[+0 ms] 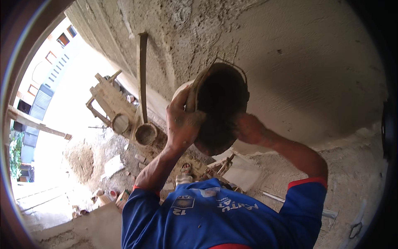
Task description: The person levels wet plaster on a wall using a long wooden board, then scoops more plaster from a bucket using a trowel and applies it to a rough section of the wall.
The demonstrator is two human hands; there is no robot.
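A dark bucket [219, 93] is tilted so that its round mouth faces me, close to the rough wall. Its thin wire handle lies against the far rim. My left hand [182, 122] is closed on the bucket's left rim, thumb inside and fingers along the outer wall. At the right side of the mouth, my right hand [251, 129] reaches into the opening, blurred. Its fingers are lost in the dark interior, so whether it holds anything cannot be seen. The bucket's contents are too dark to make out.
Grey plaster covers the wall [306, 74], smoother at the right. A wooden strip [142, 74] stands left of the bucket, above a small round container [146, 134]. Farther left are a wooden plank platform [108, 97], another round container [120, 123] and a sand heap [79, 159], well below me.
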